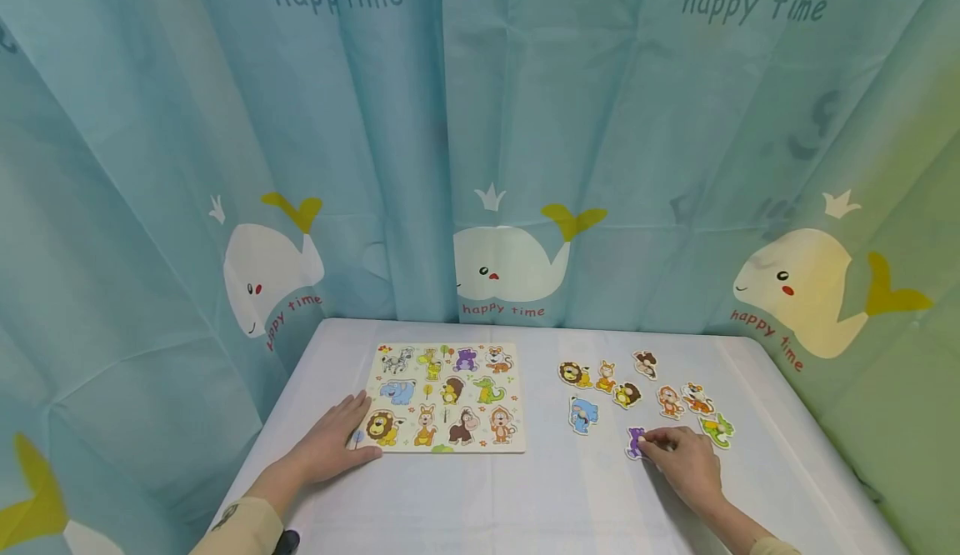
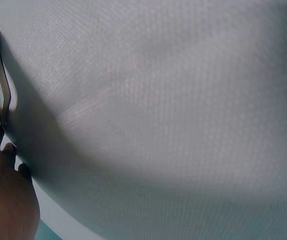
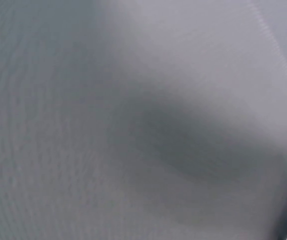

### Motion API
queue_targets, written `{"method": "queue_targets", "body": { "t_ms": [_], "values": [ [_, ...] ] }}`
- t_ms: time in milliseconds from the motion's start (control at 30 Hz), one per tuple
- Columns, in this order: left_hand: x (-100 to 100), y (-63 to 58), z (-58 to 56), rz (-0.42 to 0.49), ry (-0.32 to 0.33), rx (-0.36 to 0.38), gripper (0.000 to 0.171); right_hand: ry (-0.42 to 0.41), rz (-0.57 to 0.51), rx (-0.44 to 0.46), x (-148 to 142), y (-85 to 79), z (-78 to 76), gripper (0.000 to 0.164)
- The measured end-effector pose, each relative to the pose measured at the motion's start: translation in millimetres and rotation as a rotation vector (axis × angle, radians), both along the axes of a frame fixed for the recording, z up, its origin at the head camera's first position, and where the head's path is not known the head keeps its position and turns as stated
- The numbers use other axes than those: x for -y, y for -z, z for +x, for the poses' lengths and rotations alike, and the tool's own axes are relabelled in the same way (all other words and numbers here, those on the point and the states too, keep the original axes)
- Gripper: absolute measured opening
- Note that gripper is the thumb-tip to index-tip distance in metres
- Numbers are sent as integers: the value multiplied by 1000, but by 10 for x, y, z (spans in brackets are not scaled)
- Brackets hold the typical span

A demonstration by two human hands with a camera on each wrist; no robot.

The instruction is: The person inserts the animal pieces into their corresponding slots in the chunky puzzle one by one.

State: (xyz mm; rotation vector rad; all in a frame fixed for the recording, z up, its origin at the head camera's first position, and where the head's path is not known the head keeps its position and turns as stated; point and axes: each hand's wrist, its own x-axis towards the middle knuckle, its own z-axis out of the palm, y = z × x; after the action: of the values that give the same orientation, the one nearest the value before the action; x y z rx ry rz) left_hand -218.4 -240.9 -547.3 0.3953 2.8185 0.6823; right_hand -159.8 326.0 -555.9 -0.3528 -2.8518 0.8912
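Observation:
My left hand [image 1: 330, 442] rests at the left edge of a pale puzzle board [image 1: 519, 434] with rows of cartoon animals, its thumb by the lower left corner. In the left wrist view part of that hand [image 2: 8, 205] shows beside the board's edge [image 2: 2, 82]. Right of the board, my right hand [image 1: 686, 465] pinches a purple hippo puzzle piece [image 1: 634, 440] between thumb and index finger, low over the table. The right wrist view is nearly all blurred white cloth, with a bit of dark finger in the lower right corner.
Loose animal pieces lie around the right hand: a blue elephant [image 1: 582, 416], lion [image 1: 573, 374], kangaroo [image 1: 606, 377], hedgehog [image 1: 627, 395], brown ape [image 1: 645, 364], monkey [image 1: 670, 402], tiger [image 1: 697, 398] and green crocodile [image 1: 717, 430]. A whale-print curtain [image 1: 645, 280] hangs behind the white table [image 1: 480, 505].

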Motion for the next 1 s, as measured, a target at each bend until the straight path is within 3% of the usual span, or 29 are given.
{"method": "queue_targets", "body": {
  "t_ms": [133, 500, 733, 1000],
  "values": [
    [2, 9, -4, 0, -5, 5, 103, 0, 4, -24, 12, -25, -24, 23],
    [4, 17, -19, -3, 4, 0, 104, -52, 53, -229, 102, -256, -214, 19],
    [21, 8, -11, -9, 5, -4, 104, -89, -5, -228, 340, -402, -438, 22],
    [0, -35, 6, 8, 15, -1, 101, -149, -40, -257, 685, -461, -649, 21]
  ]
}}
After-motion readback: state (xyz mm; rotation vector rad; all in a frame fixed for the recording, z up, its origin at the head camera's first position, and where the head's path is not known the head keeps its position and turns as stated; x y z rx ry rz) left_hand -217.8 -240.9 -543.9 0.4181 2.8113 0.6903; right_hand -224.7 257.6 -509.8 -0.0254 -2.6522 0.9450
